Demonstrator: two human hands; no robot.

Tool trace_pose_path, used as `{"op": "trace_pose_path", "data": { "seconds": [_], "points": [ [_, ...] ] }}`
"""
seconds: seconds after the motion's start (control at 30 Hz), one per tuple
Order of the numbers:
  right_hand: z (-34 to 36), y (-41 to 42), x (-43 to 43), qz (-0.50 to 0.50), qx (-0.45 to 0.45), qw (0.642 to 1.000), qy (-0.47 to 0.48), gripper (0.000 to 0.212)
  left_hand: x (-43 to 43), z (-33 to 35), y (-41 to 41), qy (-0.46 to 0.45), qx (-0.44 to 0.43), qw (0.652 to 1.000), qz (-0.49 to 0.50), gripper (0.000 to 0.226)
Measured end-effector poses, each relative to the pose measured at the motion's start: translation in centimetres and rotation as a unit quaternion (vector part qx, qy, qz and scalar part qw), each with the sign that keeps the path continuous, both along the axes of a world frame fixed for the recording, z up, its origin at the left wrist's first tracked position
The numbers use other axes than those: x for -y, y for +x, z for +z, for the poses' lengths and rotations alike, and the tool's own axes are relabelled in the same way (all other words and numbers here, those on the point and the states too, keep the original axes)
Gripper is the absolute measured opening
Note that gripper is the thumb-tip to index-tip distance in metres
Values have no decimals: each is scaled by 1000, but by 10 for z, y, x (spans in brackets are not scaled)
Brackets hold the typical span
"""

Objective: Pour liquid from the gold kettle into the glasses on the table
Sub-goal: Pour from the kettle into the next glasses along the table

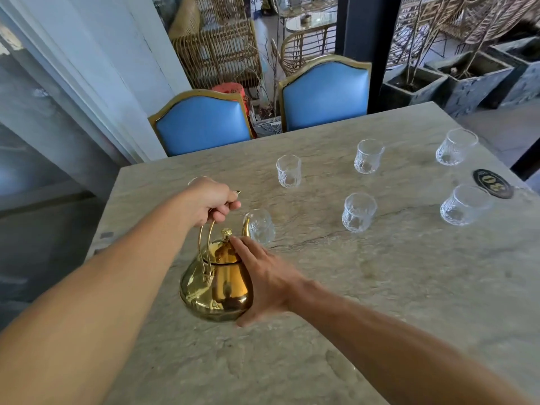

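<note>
A left hand [214,201] is closed around the gold kettle's [217,283] handle; the right hand [264,277] lies open against its side. Its spout nears an empty-looking glass [260,226] on the table [380,287].

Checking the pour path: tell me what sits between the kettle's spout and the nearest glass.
Nothing: in the head view the gold kettle's spout overlaps the nearest glass, with no gap showing.

Shiny gold kettle [216,283], clear cut-pattern glasses [358,212], veined beige marble table [380,287], blue gold-trimmed chairs [324,96]
</note>
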State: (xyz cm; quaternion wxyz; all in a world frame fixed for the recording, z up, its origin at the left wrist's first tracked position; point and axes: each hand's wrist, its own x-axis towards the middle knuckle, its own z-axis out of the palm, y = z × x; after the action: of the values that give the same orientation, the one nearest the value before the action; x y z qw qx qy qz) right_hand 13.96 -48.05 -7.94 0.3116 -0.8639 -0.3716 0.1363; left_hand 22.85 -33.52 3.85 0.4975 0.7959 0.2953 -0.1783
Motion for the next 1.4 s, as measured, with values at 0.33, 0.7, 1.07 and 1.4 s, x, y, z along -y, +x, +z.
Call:
{"op": "trace_pose_path", "data": {
  "seconds": [0.33, 0.7, 1.07, 1.4],
  "points": [
    [-2, 4, 8, 0, -36, 999, 7, 150, 4, -7, 9, -4, -12, 1000, -8, 10],
    [6, 4, 13, 12, -54, 998, -4, 150, 7, -5, 1, 26, 16, 999, -24, 22],
    [5, 0, 13, 17, -38, 999, 7, 150, 12, 0, -16, 69, 56, 993, -81, 41],
    [8, -2, 15, 14, -37, 999, 19, 149, 16, -5, -14, 212, 58, 954, -203, 43]
  ]
}}
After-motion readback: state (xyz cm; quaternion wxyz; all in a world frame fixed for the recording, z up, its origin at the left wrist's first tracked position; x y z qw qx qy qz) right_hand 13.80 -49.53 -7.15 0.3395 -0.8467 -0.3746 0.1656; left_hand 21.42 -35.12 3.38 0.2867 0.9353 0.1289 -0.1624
